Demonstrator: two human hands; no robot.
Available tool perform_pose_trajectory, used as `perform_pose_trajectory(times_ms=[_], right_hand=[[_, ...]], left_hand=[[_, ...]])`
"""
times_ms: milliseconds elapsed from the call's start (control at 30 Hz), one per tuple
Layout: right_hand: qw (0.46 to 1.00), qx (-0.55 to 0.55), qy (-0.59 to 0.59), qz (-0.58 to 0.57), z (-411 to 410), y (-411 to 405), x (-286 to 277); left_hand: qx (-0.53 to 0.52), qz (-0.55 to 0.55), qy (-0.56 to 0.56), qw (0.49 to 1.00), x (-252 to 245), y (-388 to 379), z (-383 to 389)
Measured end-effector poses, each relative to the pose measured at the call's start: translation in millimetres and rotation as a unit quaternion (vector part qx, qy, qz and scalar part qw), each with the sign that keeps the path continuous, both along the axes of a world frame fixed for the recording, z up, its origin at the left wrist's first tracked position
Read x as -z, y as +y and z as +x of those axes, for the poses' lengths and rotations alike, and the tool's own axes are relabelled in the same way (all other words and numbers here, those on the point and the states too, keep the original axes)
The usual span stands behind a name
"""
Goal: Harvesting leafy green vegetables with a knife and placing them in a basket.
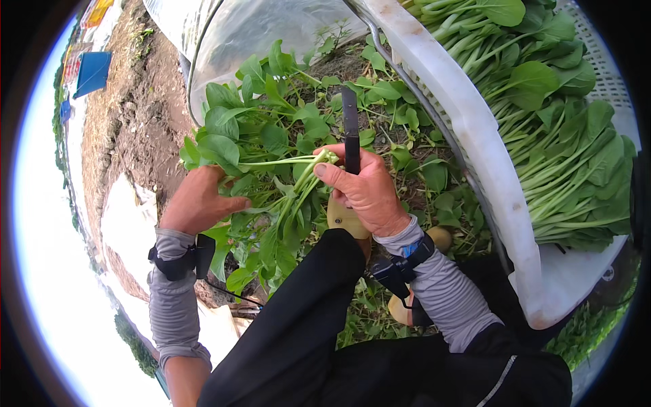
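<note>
My right hand [363, 188] holds a small bunch of leafy greens [300, 193] by its cut stem ends, between thumb and fingers. A dark, flat tool, seemingly a knife [351, 129], is also in that hand and points away from me. To the left, my left hand [201, 201] reaches in among the leaves of the growing greens [221, 147]; its thumb is apart, and its fingertips are hidden by foliage. One stalk stretches from the leaves near my left hand to the stems in my right hand. Both wrists carry strapped dark devices.
A white plastic crate [478, 127] full of harvested greens [564, 168] stands at the right, with a metal hoop [442, 122] along its near side. Clear plastic sheeting [254, 35] lies beyond the plants. Bare soil [137, 96] and a blue container [93, 74] are at the left.
</note>
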State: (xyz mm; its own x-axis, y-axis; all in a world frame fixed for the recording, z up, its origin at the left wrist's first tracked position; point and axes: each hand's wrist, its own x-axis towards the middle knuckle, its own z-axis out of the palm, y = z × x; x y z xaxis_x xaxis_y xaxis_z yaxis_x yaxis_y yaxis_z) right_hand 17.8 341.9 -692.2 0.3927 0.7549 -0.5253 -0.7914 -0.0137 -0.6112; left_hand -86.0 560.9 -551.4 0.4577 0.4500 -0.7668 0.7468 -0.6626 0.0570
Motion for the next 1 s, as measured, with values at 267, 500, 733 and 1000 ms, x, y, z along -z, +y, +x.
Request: perform_pose_trajectory(times_ms=[267, 500, 733, 1000], right_hand=[[0.998, -0.019, 0.059, 0.029, -21.5, 1.0, 12.4], [0.996, -0.045, -0.059, -0.056, -25.9, 4.6, 17.6], [0.834, -0.06, -0.527, -0.151, -33.3, -3.4, 13.0], [0.771, -0.099, -0.6, -0.19, -34.4, -1.5, 16.7]], left_hand=[[0.202, 0.049, -0.303, 0.93, 8.3, -50.2, 18.6], [-0.012, -0.292, -0.154, 0.944, 81.2, -26.7, 26.4], [0.034, -0.067, -0.185, 0.98, 84.9, -33.0, 16.9], [0.017, -0.071, -0.144, 0.987, 81.9, -37.5, 21.4]])
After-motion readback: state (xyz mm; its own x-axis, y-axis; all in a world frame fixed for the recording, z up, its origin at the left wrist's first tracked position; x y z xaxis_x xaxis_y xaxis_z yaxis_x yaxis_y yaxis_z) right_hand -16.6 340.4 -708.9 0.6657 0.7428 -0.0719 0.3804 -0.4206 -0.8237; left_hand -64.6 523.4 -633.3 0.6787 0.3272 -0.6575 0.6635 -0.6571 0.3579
